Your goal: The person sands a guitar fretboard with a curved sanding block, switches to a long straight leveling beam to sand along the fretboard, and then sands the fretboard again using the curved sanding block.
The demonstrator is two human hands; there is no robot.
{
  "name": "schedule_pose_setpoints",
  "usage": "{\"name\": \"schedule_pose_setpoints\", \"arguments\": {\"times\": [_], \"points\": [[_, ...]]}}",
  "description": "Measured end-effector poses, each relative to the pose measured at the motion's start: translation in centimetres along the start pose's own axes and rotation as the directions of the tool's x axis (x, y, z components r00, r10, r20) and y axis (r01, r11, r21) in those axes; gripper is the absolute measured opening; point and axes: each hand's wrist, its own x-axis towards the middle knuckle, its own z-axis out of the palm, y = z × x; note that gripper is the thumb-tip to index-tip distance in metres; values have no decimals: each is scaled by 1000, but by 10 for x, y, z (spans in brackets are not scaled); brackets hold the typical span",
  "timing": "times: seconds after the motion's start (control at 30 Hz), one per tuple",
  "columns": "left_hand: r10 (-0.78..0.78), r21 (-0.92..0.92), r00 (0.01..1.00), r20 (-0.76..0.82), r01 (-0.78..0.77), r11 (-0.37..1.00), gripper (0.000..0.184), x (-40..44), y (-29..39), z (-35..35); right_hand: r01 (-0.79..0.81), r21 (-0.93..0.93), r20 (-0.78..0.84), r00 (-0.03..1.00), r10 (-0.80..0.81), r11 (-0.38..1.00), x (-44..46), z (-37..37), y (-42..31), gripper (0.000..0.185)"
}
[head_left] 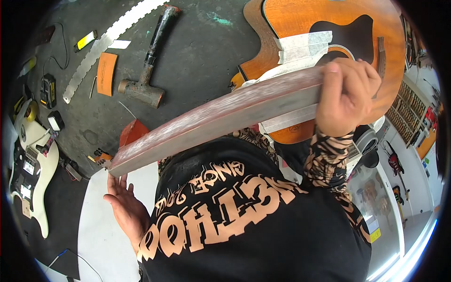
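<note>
A long straight-sided bar (216, 120), grey on its side with a worn whitish and dark red face, is held up slantwise across the view. My right hand (347, 91) is closed around its right end, above an acoustic guitar body (305, 19). Near the bar's lower left end, my left hand (127, 209) has its palm up and fingers apart, with the fingertips just under that end; contact is unclear. White masking tape (305, 44) covers part of the guitar top. The bar hides the guitar's neck area.
On the dark bench (202, 51) lie a hammer (148, 89), a notched metal straightedge (105, 40), an orange-brown block (107, 74) and a yellow marker (85, 41). A red object (133, 132) sits behind the bar. At far left is a white electric guitar body (40, 174).
</note>
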Motion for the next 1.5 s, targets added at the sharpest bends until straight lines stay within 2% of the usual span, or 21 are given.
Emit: {"name": "schedule_pose_setpoints", "arguments": {"times": [0.1, 0.17, 0.3, 0.37, 0.43, 0.5, 0.57, 0.67, 0.77, 0.83, 0.9, 0.97, 1.03, 1.07, 1.17, 1.23, 1.3, 1.37, 1.4, 1.43, 1.5], "points": [[-79, -6, 994, -69, 79, 997, 81, 8, 0, -21, -7, 115, 20, 1000, 5, 993, -6, 17, -49, 8], [-144, 6, 983, -116, 146, 989, 81, 11, 3, -26, -19, 129, 31, 999, 15, 991, -5, 17, -49, 9], [-80, 35, 997, -21, 80, 996, 81, 1, 1, -10, 69, 64, -3, 998, -69, 996, 4, 3, 3, 9], [-4, -17, 999, 52, 5, 1000, 82, -2, -6, -6, 68, 12, -31, 997, -68, 998, 7, 4, 3, 10], [-3, -9, 1000, 23, 3, 1000, 85, -2, -3, -11, 31, 38, -10, 999, -31, 999, -3, 13, -32, 9], [-151, 8, 984, -95, 152, 988, 88, 8, -7, -30, 16, 135, -16, 1000, -14, 991, -10, 24, -62, 9], [-132, 64, 985, -115, 140, 988, 88, 7, -9, -29, 34, 159, -67, 997, -23, 987, -10, 25, -42, 8], [-10, 123, 999, 53, 4, 992, 89, -4, -7, -9, 64, 105, -108, 993, -53, 992, -6, 5, 7, 9], [60, 34, 994, 87, -63, 997, 91, -11, -11, 0, 15, -4, -53, 998, -16, 1000, -7, 3, 2, 9], [37, 68, 999, 37, -40, 997, 90, -3, -15, -14, 65, 113, -36, 997, -62, 991, -18, 17, -40, 7], [-146, 29, 985, -94, 149, 988, 89, 2, -22, -38, 70, 129, -57, 996, -63, 989, -22, 18, -42, 7], [-119, 53, 986, -113, 126, 991, 87, -5, -21, -24, 53, 153, -62, 997, -44, 987, -23, 12, -28, 7], [1, 46, 1000, 17, -2, 999, 85, -17, -18, -3, 16, 12, -18, 1000, -16, 1000, -14, -9, 9, 7], [66, 21, 994, 87, -68, 997, 84, -19, -20, 1, 21, 14, -21, 1000, -21, 1000, -16, -8, 10, 7], [23, -19, 1000, 19, -23, 1000, 82, -20, -22, -1, 6, 62, -75, 997, -1, 998, -22, 3, -13, 7], [-45, -29, 999, -31, 44, 999, 80, -11, -29, -23, 19, 157, -1, 1000, -19, 987, -32, 13, -56, 8], [-103, -43, 990, -95, 99, 994, 79, -7, -32, -29, 25, 153, -23, 999, -22, 988, -31, 8, -48, 8], [-77, -9, 994, -76, 76, 997, 79, -18, -29, -12, 35, 61, -39, 999, -33, 998, -29, -8, -4, 8], [-10, -12, 1000, 20, 10, 1000, 80, -23, -26, -4, 21, 12, -45, 999, -21, 1000, -28, -15, 16, 7], [63, -23, 992, 112, -61, 998, 81, -27, -24, 4, 27, 14, -48, 998, -26, 1000, -27, -14, 15, 7], [80, -57, 990, 116, -74, 996, 82, -31, -24, 7, 42, 25, -48, 998, -40, 999, -29, -11, 7, 7]]}}
